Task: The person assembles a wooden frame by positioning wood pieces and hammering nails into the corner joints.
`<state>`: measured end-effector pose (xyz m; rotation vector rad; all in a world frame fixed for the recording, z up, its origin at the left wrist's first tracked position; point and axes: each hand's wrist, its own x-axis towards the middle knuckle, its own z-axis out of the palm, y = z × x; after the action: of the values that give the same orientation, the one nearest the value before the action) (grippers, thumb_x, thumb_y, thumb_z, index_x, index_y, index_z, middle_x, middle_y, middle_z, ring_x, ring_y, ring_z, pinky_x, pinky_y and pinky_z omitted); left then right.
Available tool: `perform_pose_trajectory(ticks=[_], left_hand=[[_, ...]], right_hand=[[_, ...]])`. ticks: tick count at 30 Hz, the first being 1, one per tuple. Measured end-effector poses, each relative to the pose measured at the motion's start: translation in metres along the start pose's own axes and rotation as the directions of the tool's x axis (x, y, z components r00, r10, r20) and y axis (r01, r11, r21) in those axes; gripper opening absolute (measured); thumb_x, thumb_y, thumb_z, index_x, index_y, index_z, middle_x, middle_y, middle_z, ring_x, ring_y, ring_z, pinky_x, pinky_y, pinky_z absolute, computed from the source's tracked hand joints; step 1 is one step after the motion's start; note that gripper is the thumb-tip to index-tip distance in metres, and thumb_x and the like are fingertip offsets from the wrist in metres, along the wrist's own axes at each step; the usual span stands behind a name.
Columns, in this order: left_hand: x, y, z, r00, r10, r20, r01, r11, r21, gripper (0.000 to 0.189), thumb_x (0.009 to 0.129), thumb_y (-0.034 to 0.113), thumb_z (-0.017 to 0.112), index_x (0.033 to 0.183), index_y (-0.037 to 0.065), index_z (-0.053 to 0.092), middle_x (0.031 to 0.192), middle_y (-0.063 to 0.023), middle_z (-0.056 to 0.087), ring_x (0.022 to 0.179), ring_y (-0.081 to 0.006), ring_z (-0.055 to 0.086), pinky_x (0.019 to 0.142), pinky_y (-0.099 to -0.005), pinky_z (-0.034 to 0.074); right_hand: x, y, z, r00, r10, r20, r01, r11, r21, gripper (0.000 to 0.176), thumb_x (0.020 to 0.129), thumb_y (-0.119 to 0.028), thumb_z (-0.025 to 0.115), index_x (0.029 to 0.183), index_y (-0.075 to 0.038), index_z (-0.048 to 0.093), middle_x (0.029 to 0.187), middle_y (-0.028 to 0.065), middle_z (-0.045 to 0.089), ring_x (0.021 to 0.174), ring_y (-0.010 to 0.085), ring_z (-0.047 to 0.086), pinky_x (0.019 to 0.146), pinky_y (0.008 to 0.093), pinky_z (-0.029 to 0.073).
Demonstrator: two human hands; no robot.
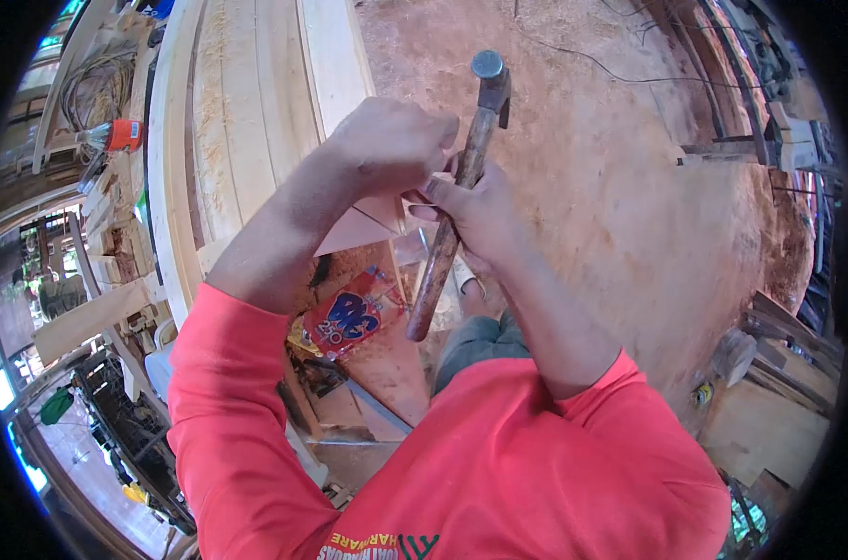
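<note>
My right hand (480, 215) is wrapped around the worn wooden handle of a hammer (432, 280). The hammer stands nearly upright in view, its metal head at the top and the handle end pointing down toward my body. Just left of it, my left hand (396, 140) is closed, knuckles up, close to the fingertips of the right one. Its fingers are mostly turned away, so I cannot make out what they hold, if anything. Beneath the left wrist lies the end of the light wooden planks (265, 84).
A red packet (345, 322) printed "BIG 250" lies below my left forearm among wood pieces. Left of the planks are a bottle with an orange label (124, 135) and coiled wire (97, 84). Stacked boards (788, 364) sit at the right. A thin cable (620, 77) crosses the dusty floor.
</note>
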<state>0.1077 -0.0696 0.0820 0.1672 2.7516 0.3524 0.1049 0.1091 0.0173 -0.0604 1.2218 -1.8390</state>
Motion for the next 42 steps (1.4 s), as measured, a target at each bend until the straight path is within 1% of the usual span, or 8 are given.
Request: perform_pose_trajectory(ticks=[9,13,18,21,24,30,36,42], left_hand=[[-0.003,-0.013,0.013,0.938,0.181,-0.294,-0.244,0.951,-0.192,0.030,0.091,0.029,0.068,0.113,0.009,0.060,0.073,-0.0179,0.065,0.075,-0.0435,0.068,0.065,-0.0522,0.051],[-0.007,-0.014,0.007,0.951,0.160,-0.266,-0.237,0.928,-0.288,0.024,0.089,0.021,0.064,0.109,0.009,0.060,0.070,-0.0160,0.061,0.073,-0.0421,0.065,0.066,-0.0508,0.048],[-0.005,-0.019,0.003,0.949,0.195,-0.248,-0.270,0.910,-0.316,0.022,0.084,0.016,0.059,0.105,0.009,0.060,0.065,-0.0138,0.054,0.064,-0.0379,0.056,0.062,-0.0473,0.042],[-0.003,-0.011,-0.011,0.998,0.070,-0.006,-0.067,0.936,-0.346,0.020,0.082,0.019,0.059,0.099,0.009,0.062,0.062,-0.0107,0.047,0.059,-0.0309,0.047,0.059,-0.0430,0.037],[0.000,-0.011,-0.017,0.998,0.028,0.062,0.004,0.889,-0.458,0.019,0.082,0.021,0.063,0.096,0.009,0.066,0.061,-0.0077,0.041,0.058,-0.0225,0.042,0.057,-0.0410,0.033],[0.002,-0.009,-0.018,0.993,0.109,0.051,-0.074,0.887,-0.456,0.020,0.088,0.023,0.081,0.099,0.008,0.073,0.067,-0.0089,0.056,0.066,-0.0183,0.055,0.062,-0.0370,0.043],[0.003,-0.018,-0.006,0.994,0.106,0.037,-0.058,0.765,-0.641,0.008,0.093,0.004,0.075,0.100,0.002,0.072,0.083,-0.0061,0.072,0.082,-0.0182,0.068,0.078,-0.0343,0.054],[0.005,-0.016,-0.012,0.991,0.097,0.090,-0.039,0.864,-0.501,0.013,0.093,0.004,0.073,0.106,0.004,0.071,0.086,-0.0109,0.073,0.082,-0.0266,0.071,0.076,-0.0371,0.055]], right_hand=[[0.023,-0.012,-0.018,0.992,-0.127,0.026,0.129,0.988,-0.088,0.029,0.097,-0.006,0.072,0.121,0.006,0.062,0.108,0.0140,0.072,0.096,0.0218,0.075,0.085,0.0365,0.065],[0.021,-0.019,-0.020,0.994,-0.106,0.025,0.108,0.991,-0.080,0.015,0.095,-0.005,0.073,0.102,0.003,0.062,0.102,0.0143,0.072,0.091,0.0210,0.074,0.084,0.0387,0.065],[0.017,-0.023,-0.032,0.997,-0.073,0.006,0.073,0.997,0.009,0.021,0.093,-0.007,0.076,0.088,-0.001,0.057,0.092,0.0109,0.069,0.082,0.0196,0.073,0.078,0.0382,0.065],[0.011,-0.024,-0.048,0.996,-0.080,-0.025,0.079,0.996,-0.043,0.025,0.089,-0.013,0.081,0.094,0.005,0.064,0.085,0.0106,0.068,0.073,0.0197,0.071,0.072,0.0350,0.064],[0.002,-0.035,-0.053,0.996,-0.075,-0.049,0.068,0.989,-0.131,0.024,0.090,-0.009,0.080,0.086,-0.001,0.057,0.079,0.0074,0.064,0.069,0.0175,0.070,0.070,0.0372,0.064],[0.001,-0.046,-0.049,0.999,-0.023,-0.045,0.015,0.985,-0.173,0.027,0.089,-0.014,0.083,0.089,-0.002,0.059,0.081,0.0100,0.069,0.072,0.0188,0.072,0.069,0.0363,0.064],[0.002,-0.048,-0.042,1.000,-0.029,0.005,0.030,0.998,-0.051,0.029,0.091,-0.017,0.082,0.099,0.004,0.063,0.092,0.0138,0.074,0.082,0.0220,0.077,0.067,0.0334,0.063],[-0.006,-0.021,-0.084,0.982,0.020,-0.190,-0.078,0.949,-0.306,0.032,0.090,-0.020,0.081,0.104,-0.001,0.059,0.083,0.0072,0.070,0.064,0.0133,0.068,0.054,0.0272,0.054]])
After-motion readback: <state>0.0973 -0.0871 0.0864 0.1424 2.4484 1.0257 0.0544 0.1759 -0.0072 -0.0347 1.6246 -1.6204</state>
